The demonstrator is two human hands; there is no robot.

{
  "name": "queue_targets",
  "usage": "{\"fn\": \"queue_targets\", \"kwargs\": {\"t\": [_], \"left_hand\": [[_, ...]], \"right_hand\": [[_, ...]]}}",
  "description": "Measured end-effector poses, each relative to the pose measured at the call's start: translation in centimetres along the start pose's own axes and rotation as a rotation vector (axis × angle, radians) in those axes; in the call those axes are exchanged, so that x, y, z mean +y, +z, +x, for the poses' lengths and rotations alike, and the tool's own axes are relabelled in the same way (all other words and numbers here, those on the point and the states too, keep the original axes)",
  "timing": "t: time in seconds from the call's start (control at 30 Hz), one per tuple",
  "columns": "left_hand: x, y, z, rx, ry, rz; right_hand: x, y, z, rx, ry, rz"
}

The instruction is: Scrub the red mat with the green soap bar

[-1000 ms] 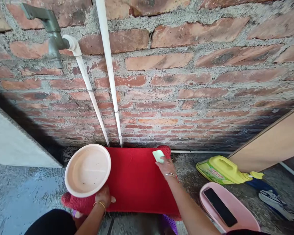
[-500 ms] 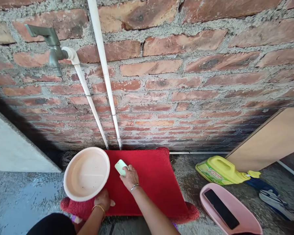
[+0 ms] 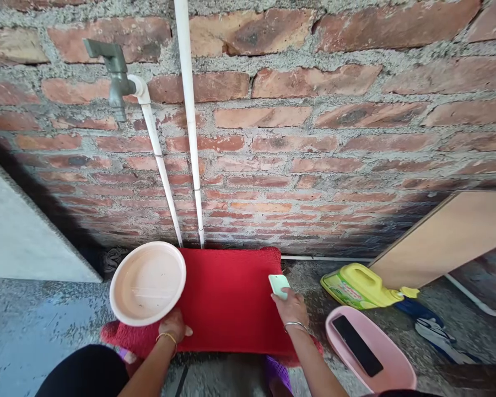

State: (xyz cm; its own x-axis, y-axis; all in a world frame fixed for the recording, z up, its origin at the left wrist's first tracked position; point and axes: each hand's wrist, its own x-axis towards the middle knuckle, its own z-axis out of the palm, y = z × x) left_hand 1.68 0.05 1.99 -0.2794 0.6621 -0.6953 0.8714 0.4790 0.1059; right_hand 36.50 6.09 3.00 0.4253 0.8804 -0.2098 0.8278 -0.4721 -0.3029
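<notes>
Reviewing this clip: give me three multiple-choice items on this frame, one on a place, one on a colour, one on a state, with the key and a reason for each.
1. Where does the yellow plastic jug lie?
A. on the floor to the right of the red mat
B. on the mat
C. under the tap

2. What colour is the small bar in the right hand?
A. red
B. pale green
C. black

3. How is the round pale pink plate held?
A. flat on the mat, untouched
B. lifted and tilted, gripped at its lower rim by the left hand
C. stacked in the pink tub

Key:
1 A: the jug lies on its side on the concrete, past the mat's right edge.
2 B: the pale green bar sticks out from the fingertips.
3 B: the plate faces the camera with fingers under its rim.
</notes>
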Motion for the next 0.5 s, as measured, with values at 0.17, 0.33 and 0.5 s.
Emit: {"fn": "queue_targets", "kwargs": {"t": [0.17, 0.33, 0.5], "left_hand": [[0.1, -0.4, -0.3, -0.017, -0.002, 0.006], [0.0, -0.1, 0.0, 0.002, -0.016, 0.013], [0.0, -0.2, -0.2, -0.008, 0.001, 0.007]], "right_hand": [[-6.2, 3.3, -4.7, -0.125, -0.329, 0.022], [-11.7, 6.1, -7.8, -0.261, -0.526, -0.016], [-8.1, 3.8, -4.6, -0.214, -0.428, -0.057]]}}
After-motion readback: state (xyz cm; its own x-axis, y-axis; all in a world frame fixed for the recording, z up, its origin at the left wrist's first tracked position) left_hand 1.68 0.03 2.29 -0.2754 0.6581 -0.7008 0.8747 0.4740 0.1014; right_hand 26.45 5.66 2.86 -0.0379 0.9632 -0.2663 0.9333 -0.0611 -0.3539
